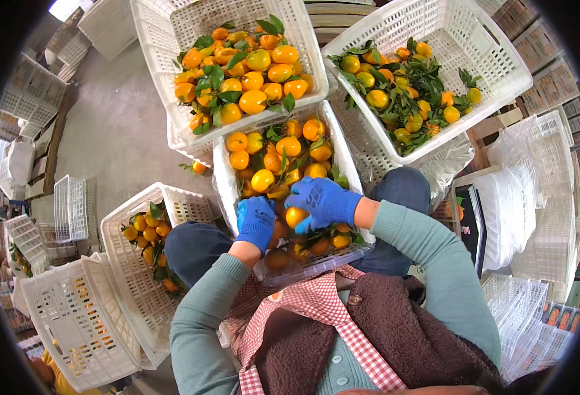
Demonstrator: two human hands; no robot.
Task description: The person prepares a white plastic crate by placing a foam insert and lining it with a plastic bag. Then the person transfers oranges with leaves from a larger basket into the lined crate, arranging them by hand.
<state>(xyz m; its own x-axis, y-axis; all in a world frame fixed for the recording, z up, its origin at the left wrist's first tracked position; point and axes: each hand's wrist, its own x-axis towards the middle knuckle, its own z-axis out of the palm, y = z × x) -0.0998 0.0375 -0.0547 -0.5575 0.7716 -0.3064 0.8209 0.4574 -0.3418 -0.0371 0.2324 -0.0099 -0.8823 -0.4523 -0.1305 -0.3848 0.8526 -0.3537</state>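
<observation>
Both my hands wear blue gloves and work above a white-lined crate (222, 181) of orange mandarins between my knees. My right hand (323, 203) has its fingers curled around a mandarin (295, 216). Close beside it on the left is my left hand (255, 220), its fingers bent inward; what they grip, if anything, is hidden. Below my hands, at the crate's near end, a clear plastic container (296, 270) shows several mandarins through it. Loose mandarins with green leaves (286, 146) fill the crate's far part.
Beyond stands a white crate (155, 39) heaped with mandarins. A second crate (500, 66) at far right holds leafy mandarins. At my left are a mandarin crate (118, 217) and a tilted white basket (72, 322). Clear plastic containers (507, 217) are stacked at right.
</observation>
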